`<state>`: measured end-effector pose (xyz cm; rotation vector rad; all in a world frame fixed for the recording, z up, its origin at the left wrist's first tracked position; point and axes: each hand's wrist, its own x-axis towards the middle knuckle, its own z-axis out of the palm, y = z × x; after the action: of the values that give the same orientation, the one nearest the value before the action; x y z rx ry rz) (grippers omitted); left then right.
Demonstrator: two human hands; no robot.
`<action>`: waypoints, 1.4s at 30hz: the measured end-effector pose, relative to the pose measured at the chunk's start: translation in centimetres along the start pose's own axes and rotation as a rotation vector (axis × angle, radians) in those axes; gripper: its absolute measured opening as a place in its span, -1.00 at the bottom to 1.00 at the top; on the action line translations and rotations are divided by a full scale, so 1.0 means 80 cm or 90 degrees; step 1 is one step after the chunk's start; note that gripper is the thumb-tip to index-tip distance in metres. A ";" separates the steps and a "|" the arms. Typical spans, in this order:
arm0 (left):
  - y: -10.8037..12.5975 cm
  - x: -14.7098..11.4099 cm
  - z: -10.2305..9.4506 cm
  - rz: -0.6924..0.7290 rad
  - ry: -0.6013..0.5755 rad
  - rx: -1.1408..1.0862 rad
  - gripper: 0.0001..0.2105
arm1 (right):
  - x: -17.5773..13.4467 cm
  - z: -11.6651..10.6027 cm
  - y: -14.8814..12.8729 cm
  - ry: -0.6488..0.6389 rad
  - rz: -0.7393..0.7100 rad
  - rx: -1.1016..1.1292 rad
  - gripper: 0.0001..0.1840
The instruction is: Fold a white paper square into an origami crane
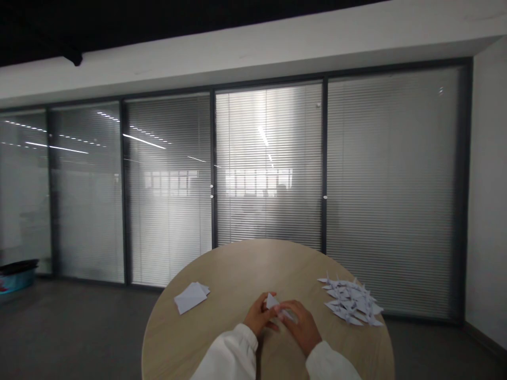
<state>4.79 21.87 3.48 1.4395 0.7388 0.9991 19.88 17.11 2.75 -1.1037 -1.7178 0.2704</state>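
Between my two hands is a small piece of folded white paper (271, 301), held just above the near middle of the round wooden table (253, 264). My left hand (260, 315) pinches it from the left, and a pointed corner sticks up past the fingers. From the right, my right hand (300, 323) grips the same paper, with its fingertips close to the left thumb. The lower part of the paper is partly covered by the fingers, so its full shape cannot be made out.
On the table's left lies a small stack of white paper sheets (191, 297). A pile of folded white paper cranes (350, 301) sits at the right. Glass partitions with blinds (269, 211) stand behind the table. A blue tub (17, 278) is on the floor at far left.
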 end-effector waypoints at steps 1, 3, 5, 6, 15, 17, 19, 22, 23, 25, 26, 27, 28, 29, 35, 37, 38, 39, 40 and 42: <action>0.000 0.000 0.000 0.004 0.000 0.006 -0.36 | 0.000 0.000 -0.001 0.002 0.012 0.005 -0.81; -0.001 0.001 0.000 0.010 0.003 0.016 -0.37 | 0.001 -0.001 -0.003 0.002 0.032 0.018 -0.77; -0.002 0.001 0.000 0.011 0.006 0.019 -0.38 | 0.001 -0.001 -0.002 -0.002 0.043 0.032 -0.75; -0.003 0.001 0.000 0.010 0.009 0.021 -0.39 | 0.002 -0.001 -0.001 -0.004 0.046 0.037 -0.74; -0.005 0.000 0.001 0.025 0.024 0.047 -0.41 | 0.004 -0.005 0.003 -0.015 0.004 0.015 -0.61; -0.006 0.000 0.001 0.023 0.024 0.060 -0.41 | 0.004 -0.004 0.003 -0.010 -0.003 0.007 -0.61; -0.006 0.000 0.001 0.018 0.024 0.067 -0.40 | 0.004 -0.002 0.005 -0.005 -0.007 0.004 -0.62; -0.006 0.000 0.001 0.011 0.026 0.084 -0.38 | 0.004 0.000 0.011 0.002 -0.009 0.004 -0.63; -0.006 0.000 0.001 0.009 0.024 0.093 -0.38 | 0.004 0.000 0.012 0.004 -0.009 0.007 -0.64; -0.006 0.000 0.001 0.004 0.018 0.106 -0.36 | 0.005 0.000 0.014 0.010 -0.008 0.022 -0.64; -0.006 0.000 0.001 0.002 0.014 0.112 -0.35 | 0.005 0.000 0.014 0.015 -0.005 0.032 -0.65; -0.006 0.000 0.001 0.001 0.012 0.118 -0.34 | 0.005 -0.001 0.014 0.018 -0.002 0.041 -0.66; -0.006 0.000 0.000 0.001 0.011 0.125 -0.33 | 0.005 -0.001 0.013 0.020 0.002 0.047 -0.67; -0.007 -0.001 0.000 0.003 0.011 0.134 -0.32 | 0.006 -0.002 0.012 0.019 0.007 0.052 -0.68; -0.003 -0.005 0.000 0.015 0.019 0.194 -0.44 | 0.006 -0.005 0.004 0.001 0.079 0.067 -0.73; -0.002 -0.007 0.001 0.022 0.022 0.206 -0.47 | 0.006 -0.006 0.003 -0.006 0.116 0.086 -0.75; -0.001 -0.007 0.001 0.023 0.023 0.212 -0.48 | 0.007 -0.007 0.002 -0.011 0.135 0.103 -0.75; -0.001 -0.007 0.001 0.023 0.022 0.217 -0.48 | 0.007 -0.008 0.002 -0.019 0.153 0.124 -0.75; -0.001 -0.007 0.001 0.024 0.021 0.220 -0.48 | 0.007 -0.009 0.002 -0.027 0.166 0.148 -0.75; -0.002 -0.007 0.001 0.030 0.017 0.225 -0.50 | 0.008 -0.010 0.003 -0.042 0.178 0.193 -0.74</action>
<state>4.63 21.40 3.20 1.7561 0.9391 0.9567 20.66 17.50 3.33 -1.1137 -1.5145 0.7259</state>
